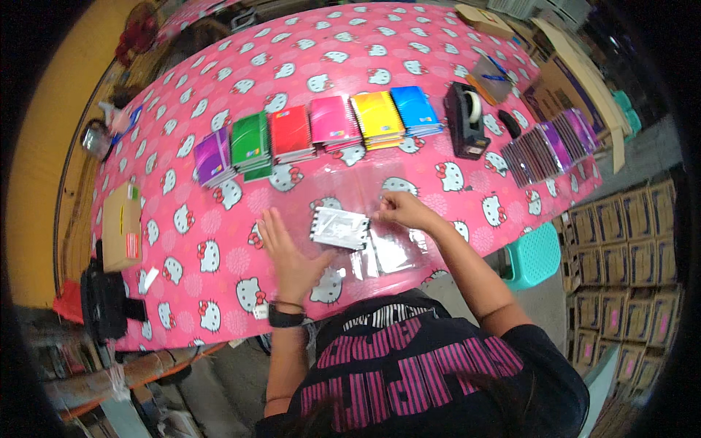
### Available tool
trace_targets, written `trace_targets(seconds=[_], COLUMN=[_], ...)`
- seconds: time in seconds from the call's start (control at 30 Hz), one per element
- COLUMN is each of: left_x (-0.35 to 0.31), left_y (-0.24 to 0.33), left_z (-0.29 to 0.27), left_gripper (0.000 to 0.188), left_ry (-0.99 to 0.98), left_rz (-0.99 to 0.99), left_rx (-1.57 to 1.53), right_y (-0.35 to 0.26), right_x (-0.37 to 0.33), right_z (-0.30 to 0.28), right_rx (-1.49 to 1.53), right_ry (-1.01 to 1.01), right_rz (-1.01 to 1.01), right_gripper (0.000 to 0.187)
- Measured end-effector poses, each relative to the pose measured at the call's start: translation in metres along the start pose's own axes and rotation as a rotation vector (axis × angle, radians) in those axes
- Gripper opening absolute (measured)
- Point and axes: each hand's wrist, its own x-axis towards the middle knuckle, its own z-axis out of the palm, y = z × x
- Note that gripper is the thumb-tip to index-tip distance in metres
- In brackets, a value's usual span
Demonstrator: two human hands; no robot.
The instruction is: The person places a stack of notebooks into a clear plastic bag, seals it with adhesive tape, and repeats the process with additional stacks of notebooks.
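Between my hands lies a small white pad (340,228) with black binding-like loops along two edges and a glossy face. It rests on clear plastic sheets or bags (394,252) spread over the table. To its left, my left hand (288,252) lies flat with its fingers spread, the thumb pointing toward the pad. At the upper right of the pad, my right hand (405,212) is closed with its fingertips pinched; what they hold is too small to make out. Beyond my hands runs a row of spiral notebook stacks: purple (213,157), green (250,142), red (292,133), pink (335,120), yellow (377,119) and blue (415,111).
A black tape dispenser (466,120) stands right of the blue stack. Wrapped purple packs (551,146) line the right edge, near an open carton (577,91). A brown box (122,226) sits at left. A turquoise stool (533,255) and stacked cartons (624,255) are at right.
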Motion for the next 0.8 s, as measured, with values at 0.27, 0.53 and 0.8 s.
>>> trace_targets(seconds=[0.27,0.53,0.8], left_x=[0.046,0.051,0.054], left_y=[0.038,0.198,0.085], left_z=[0.078,0.073,0.084], left_gripper=[0.055,0.056,0.036], left_ry=[-0.192,-0.640,-0.650], left_rz=[-0.307,0.073,0.421], left_rx=[-1.140,-1.217,-0.471], right_y=[-0.042,-0.019,0.071], right_x=[-0.088,-0.124,-0.171], right_z=[0.007,-0.125,-0.351], right_rx=[0.074,-0.130,-1.022], right_ry=[0.455,1.043,1.070], right_rz=[-0.152,-0.171,0.375], right_gripper=[0.066,0.121,0.073])
